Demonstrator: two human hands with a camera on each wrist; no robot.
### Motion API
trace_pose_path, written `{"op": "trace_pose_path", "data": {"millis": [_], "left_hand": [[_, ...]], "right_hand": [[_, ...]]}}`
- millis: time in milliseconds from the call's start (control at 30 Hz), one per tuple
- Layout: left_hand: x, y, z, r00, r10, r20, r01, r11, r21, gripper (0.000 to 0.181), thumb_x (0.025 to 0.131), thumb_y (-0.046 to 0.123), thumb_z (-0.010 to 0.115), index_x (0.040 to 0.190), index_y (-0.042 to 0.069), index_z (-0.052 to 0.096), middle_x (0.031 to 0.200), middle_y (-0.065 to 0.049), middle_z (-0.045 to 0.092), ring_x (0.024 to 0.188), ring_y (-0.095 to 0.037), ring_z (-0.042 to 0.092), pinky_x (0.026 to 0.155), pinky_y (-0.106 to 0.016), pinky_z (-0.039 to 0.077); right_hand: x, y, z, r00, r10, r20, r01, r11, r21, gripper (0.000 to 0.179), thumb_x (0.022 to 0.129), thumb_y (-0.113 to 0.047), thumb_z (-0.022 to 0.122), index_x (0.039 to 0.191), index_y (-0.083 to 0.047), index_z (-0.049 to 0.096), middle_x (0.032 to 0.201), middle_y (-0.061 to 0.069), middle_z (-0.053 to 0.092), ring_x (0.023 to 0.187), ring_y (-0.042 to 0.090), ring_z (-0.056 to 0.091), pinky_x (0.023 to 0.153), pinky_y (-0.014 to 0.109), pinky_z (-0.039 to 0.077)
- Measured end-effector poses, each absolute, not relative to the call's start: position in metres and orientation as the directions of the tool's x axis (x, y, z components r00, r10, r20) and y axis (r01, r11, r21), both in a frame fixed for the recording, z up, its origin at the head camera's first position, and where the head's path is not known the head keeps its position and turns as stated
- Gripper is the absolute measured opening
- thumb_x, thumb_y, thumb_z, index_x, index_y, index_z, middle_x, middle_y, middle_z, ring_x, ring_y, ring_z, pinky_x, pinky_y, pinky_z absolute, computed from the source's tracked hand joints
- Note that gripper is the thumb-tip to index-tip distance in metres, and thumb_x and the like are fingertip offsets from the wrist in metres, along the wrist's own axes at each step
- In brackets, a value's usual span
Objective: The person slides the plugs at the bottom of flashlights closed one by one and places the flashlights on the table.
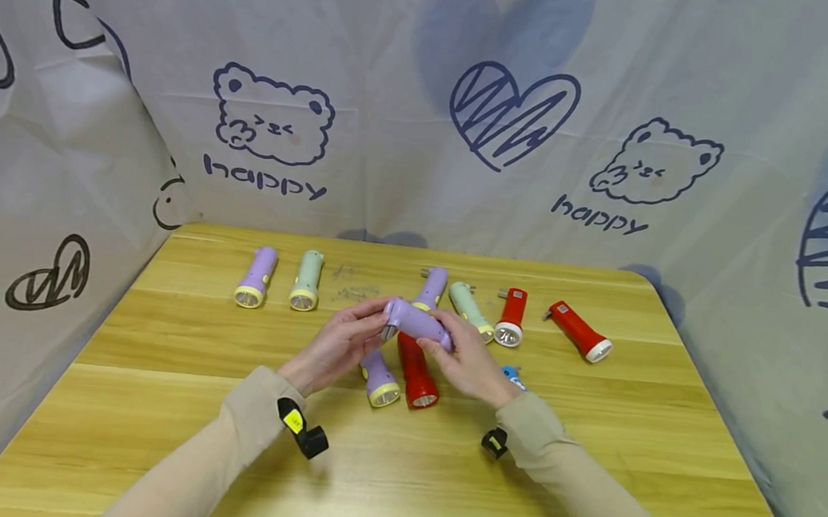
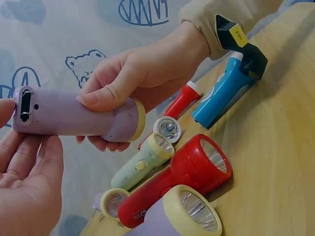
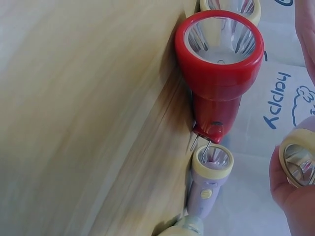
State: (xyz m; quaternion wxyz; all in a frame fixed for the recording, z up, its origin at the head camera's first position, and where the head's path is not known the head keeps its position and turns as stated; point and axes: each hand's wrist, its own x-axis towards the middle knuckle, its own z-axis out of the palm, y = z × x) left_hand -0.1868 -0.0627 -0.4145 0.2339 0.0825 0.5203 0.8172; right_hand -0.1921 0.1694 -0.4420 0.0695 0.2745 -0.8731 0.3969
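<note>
Both hands hold a purple flashlight above the table. My left hand pinches its tail end, the thumb at the end and the fingers beneath. My right hand grips the barrel near the yellow-rimmed head, as the left wrist view shows. A dark slot with metal prongs shows in the tail. The lens appears at the right edge of the right wrist view. Below the hands lie a red flashlight and another purple flashlight with a yellow rim.
A purple flashlight and a mint flashlight lie back left, near small scattered metal pieces. Further right are another mint flashlight and two red flashlights. A blue flashlight lies by the right forearm.
</note>
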Motion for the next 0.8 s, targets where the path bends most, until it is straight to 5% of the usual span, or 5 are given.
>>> {"op": "trace_pose_path", "data": {"millis": [800], "left_hand": [[-0.1859, -0.0614, -0.4181, -0.852, 0.503, -0.142, -0.366, -0.381, 0.849, 0.054, 0.106, 0.006, 0.042, 0.157, -0.003, 0.025, 0.117, 0.011, 0.066, 0.108, 0.002, 0.063, 0.096, -0.015, 0.052]], "right_hand": [[-0.1838, 0.1686, -0.4411, -0.873, -0.396, 0.285, -0.47, 0.525, -0.71, 0.039, 0.098, -0.016, 0.065, 0.135, -0.006, 0.058, 0.129, 0.016, 0.066, 0.112, 0.031, 0.063, 0.099, 0.051, 0.053]]}}
